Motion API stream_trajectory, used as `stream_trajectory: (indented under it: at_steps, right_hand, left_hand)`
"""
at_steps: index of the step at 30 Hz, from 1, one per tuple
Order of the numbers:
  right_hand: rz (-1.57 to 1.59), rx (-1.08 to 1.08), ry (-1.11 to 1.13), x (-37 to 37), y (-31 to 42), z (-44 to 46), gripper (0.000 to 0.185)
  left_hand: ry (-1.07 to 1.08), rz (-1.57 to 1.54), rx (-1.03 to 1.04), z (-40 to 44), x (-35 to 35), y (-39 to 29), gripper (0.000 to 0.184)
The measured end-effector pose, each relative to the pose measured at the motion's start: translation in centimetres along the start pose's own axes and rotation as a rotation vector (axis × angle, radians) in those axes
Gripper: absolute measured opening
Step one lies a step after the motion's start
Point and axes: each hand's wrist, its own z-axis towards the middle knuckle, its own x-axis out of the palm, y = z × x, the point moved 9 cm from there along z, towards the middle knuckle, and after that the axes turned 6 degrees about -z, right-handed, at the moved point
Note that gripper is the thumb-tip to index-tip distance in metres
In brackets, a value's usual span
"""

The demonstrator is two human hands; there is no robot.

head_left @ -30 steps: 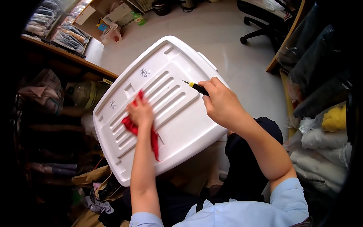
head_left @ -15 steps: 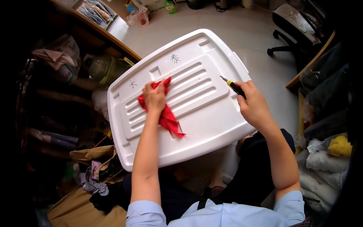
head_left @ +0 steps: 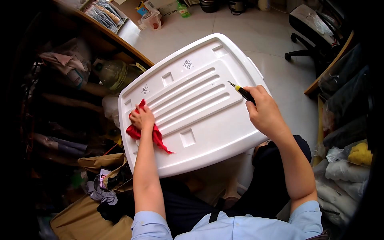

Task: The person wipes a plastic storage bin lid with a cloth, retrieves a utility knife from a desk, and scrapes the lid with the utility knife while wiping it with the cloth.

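A white plastic lid (head_left: pixel 216 132) with raised ribs and handwritten marks lies tilted in front of me. Toward its left end, my left hand (head_left: pixel 142 117) presses a red cloth (head_left: pixel 155 137) onto the surface, fingers bent over it, and one corner of the cloth trails toward the near edge. My right hand (head_left: pixel 265 111) is closed round a black and yellow cutter (head_left: pixel 243 93) near the lid's right side. The cutter's metal tip points up and left over the ribs.
Dark shelves with bags and a greenish plastic jug (head_left: pixel 110 74) stand on the left. At the upper right is a wheeled chair (head_left: pixel 310 34). Plastic-wrapped bundles (head_left: pixel 347 172) are stacked at the right. A tan cloth (head_left: pixel 90 220) lies at the lower left.
Since half a second ago, my left hand and the red cloth have slid left and toward me across the lid. My right hand still holds the cutter, slightly further left.
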Motion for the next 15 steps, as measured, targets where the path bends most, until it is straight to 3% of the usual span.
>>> stream_trajectory:
  at_steps: [6,7,10,15]
  right_hand:
    - [-0.027,-0.033,-0.034,0.4,-0.4,0.3,0.031]
    - [-0.037,-0.03,-0.037,0.4,-0.6,0.3,0.031]
    - [-0.044,0.001,-0.019,0.3,-1.0,0.1,0.031]
    - [-0.046,-0.026,-0.063,-0.2,-1.8,-0.1,0.03]
  left_hand:
    - [0.058,-0.341,0.442,-3.7,-0.4,-15.1,0.058]
    - [0.152,-0.413,0.459,-3.9,-0.6,-16.3,0.057]
    - [0.197,-0.542,0.521,-2.5,-1.0,-14.9,0.049]
    - [-0.085,-0.492,0.394,1.6,1.2,-2.1,0.037]
